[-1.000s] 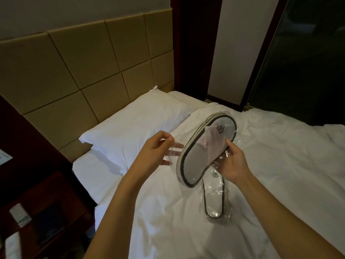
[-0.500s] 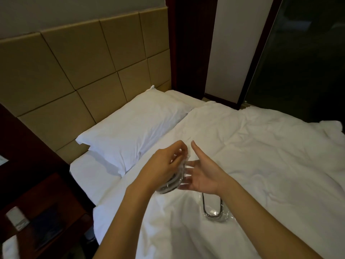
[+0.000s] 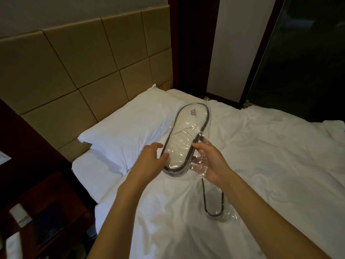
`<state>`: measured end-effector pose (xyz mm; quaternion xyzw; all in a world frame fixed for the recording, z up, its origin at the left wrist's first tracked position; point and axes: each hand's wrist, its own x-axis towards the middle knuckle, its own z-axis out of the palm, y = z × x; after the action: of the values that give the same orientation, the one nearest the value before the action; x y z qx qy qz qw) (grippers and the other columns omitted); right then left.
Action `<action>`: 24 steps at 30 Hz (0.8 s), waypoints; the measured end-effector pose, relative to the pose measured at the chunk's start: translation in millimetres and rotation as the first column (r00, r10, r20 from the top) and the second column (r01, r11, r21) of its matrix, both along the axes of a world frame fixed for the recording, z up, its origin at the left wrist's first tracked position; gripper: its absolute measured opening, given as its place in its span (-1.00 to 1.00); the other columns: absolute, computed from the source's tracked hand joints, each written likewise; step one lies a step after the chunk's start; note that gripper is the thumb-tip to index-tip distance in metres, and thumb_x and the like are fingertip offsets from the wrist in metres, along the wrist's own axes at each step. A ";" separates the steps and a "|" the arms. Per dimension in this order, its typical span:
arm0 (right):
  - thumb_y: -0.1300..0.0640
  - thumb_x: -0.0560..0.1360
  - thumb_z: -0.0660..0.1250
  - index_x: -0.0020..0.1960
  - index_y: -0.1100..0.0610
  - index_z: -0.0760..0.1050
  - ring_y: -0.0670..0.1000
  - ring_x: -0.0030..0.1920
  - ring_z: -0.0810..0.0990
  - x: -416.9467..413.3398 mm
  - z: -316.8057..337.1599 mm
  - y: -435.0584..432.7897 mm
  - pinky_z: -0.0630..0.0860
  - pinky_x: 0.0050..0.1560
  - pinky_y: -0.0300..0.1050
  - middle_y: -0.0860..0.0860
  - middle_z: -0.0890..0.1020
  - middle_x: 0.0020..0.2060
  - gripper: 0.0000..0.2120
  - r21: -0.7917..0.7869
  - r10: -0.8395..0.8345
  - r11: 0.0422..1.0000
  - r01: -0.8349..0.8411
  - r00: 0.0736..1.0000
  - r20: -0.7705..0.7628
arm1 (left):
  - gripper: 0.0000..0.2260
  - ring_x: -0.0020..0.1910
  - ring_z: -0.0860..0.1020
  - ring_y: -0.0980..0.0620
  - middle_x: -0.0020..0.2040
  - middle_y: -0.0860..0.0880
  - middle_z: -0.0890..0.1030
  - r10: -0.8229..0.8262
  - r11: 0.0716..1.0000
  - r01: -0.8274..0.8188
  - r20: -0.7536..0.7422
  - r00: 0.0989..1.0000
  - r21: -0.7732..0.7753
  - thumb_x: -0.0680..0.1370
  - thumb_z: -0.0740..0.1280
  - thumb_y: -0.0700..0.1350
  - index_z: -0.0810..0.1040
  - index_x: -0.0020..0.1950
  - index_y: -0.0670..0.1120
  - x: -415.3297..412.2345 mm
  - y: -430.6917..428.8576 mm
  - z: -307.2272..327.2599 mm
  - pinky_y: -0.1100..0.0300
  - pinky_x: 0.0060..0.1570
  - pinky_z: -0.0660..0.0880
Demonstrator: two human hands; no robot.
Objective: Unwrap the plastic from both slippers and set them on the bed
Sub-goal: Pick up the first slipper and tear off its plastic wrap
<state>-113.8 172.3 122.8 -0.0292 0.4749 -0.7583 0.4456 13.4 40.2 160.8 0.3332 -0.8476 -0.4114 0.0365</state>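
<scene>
A white slipper (image 3: 188, 131) with dark trim, still inside clear plastic wrap (image 3: 200, 161), is held flat above the bed, toe pointing away. My left hand (image 3: 151, 161) grips its heel end from the left, thumb on top. My right hand (image 3: 211, 161) holds the right edge and the loose plastic there. A second wrapped slipper (image 3: 214, 204) lies on the white duvet (image 3: 270, 174) below my right wrist, which hides its upper half.
A white pillow (image 3: 127, 131) lies against the tan padded headboard (image 3: 84, 71) at the left. A dark wooden nightstand (image 3: 43, 212) with small items stands at the lower left. Dark glass and a door frame stand beyond the bed.
The held slipper went from tilted upright, to bunched edge-on between my hands, to stretched out flat now. My hands moved to its heel end. The other slipper has not moved.
</scene>
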 end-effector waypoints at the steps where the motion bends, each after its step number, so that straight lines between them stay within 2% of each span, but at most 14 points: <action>1: 0.24 0.48 0.32 0.11 -0.03 0.55 0.09 -0.26 0.63 -1.6 -1.0 1.3 0.57 -0.23 -0.04 -0.01 0.66 -0.10 -0.74 -0.010 -0.016 1.000 0.016 1.000 -0.002 | -0.60 0.16 0.50 -0.03 0.31 -0.11 0.48 0.003 0.999 -0.005 0.046 0.999 0.053 0.56 0.28 0.00 0.39 0.38 -0.07 1.3 -2.7 0.0 0.16 0.07 0.41; 3: 0.27 0.49 0.28 0.21 -0.03 0.51 0.09 -0.21 0.63 -4.4 -1.5 4.0 0.58 -0.12 0.06 0.02 0.66 -0.07 -0.65 -0.062 -0.026 0.998 0.025 1.000 -0.012 | -0.63 -0.02 0.60 0.04 0.12 -0.09 0.62 0.007 0.990 -0.016 0.058 0.998 0.144 0.54 0.31 -0.01 0.46 0.31 -0.11 4.8 -6.4 0.5 0.17 -0.07 0.47; 5: 0.29 0.50 0.24 0.28 -0.02 0.47 0.12 -0.14 0.58 -6.0 -1.8 6.0 0.54 -0.01 0.16 0.02 0.66 -0.07 -0.59 -0.092 -0.024 0.996 0.021 0.999 -0.035 | -0.76 -0.18 0.65 0.11 -0.08 -0.04 0.68 0.011 0.986 -0.014 0.021 1.000 0.166 0.52 0.35 -0.03 0.57 0.13 -0.09 8.0 -8.1 2.2 0.14 -0.14 0.52; 7: 0.30 0.50 0.22 0.28 0.00 0.47 0.14 -0.09 0.57 -7.0 -1.9 6.3 0.56 -0.01 0.18 0.02 0.67 -0.10 -0.60 -0.111 -0.029 0.993 0.025 0.999 -0.041 | -0.94 -0.25 0.65 0.17 -0.18 -0.01 0.68 0.015 0.988 -0.013 -0.013 1.000 0.153 0.50 0.38 -0.06 0.61 -0.11 -0.03 9.6 -11.0 3.5 0.12 -0.17 0.56; 9: 0.31 0.50 0.22 0.22 0.01 0.50 0.14 -0.09 0.56 -7.9 -1.8 7.0 0.59 -0.07 0.15 0.04 0.65 -0.10 -0.64 -0.132 -0.038 0.991 0.034 0.999 -0.028 | -0.91 -0.29 0.64 0.20 -0.24 0.02 0.68 0.018 0.988 -0.014 -0.028 0.999 0.152 0.50 0.38 -0.09 0.60 -0.21 0.03 10.2 -13.7 4.6 0.20 -0.24 0.55; 12: 0.32 0.50 0.19 0.06 0.00 0.53 0.11 -0.17 0.58 -10.3 -3.5 9.5 0.61 -0.22 0.06 0.04 0.64 -0.13 -0.71 -0.176 -0.055 0.983 0.057 0.998 0.014 | -0.90 -0.35 0.63 0.23 -0.29 0.06 0.68 0.008 0.986 -0.007 -0.009 1.000 0.164 0.49 0.38 -0.11 0.61 -0.22 0.03 9.9 -18.9 5.7 0.31 -0.34 0.54; 15: 0.32 0.50 0.17 0.14 0.02 0.46 0.08 -0.21 0.63 -13.9 -6.9 12.5 0.59 -0.21 0.05 0.01 0.66 -0.16 -0.69 -0.217 -0.048 0.975 0.048 0.999 0.004 | -0.90 -0.38 0.61 0.27 -0.35 0.09 0.67 -0.034 0.985 0.029 0.026 0.999 0.168 0.48 0.40 -0.12 0.63 -0.24 0.03 9.5 -21.8 6.6 0.37 -0.40 0.49; 19: 0.30 0.49 0.18 0.16 0.04 0.46 0.09 -0.18 0.62 -18.3 -13.1 14.4 0.59 -0.12 0.11 0.01 0.67 -0.12 -0.69 -0.241 -0.064 0.968 0.067 0.998 0.018 | -0.93 -0.37 0.60 0.31 -0.32 0.09 0.69 -0.073 0.979 0.064 0.042 0.996 0.195 0.42 0.44 -0.13 0.67 -0.27 -0.02 9.5 -22.2 6.3 0.29 -0.30 0.48; 24: 0.30 0.48 0.20 0.24 0.03 0.45 0.07 -0.20 0.66 -18.1 -20.0 17.2 0.60 -0.18 0.08 0.03 0.67 -0.08 -0.63 -0.251 -0.062 0.965 0.068 0.998 0.030 | -0.92 -0.32 0.61 0.29 -0.34 0.17 0.68 -0.083 0.973 0.071 0.048 0.995 0.219 0.42 0.45 -0.09 0.68 -0.27 0.00 7.8 -20.7 2.8 0.32 -0.28 0.44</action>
<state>-131.9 189.5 102.8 -0.0617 0.3704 -0.8271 0.4182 21.2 19.5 163.6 0.3137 -0.8105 -0.4930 -0.0402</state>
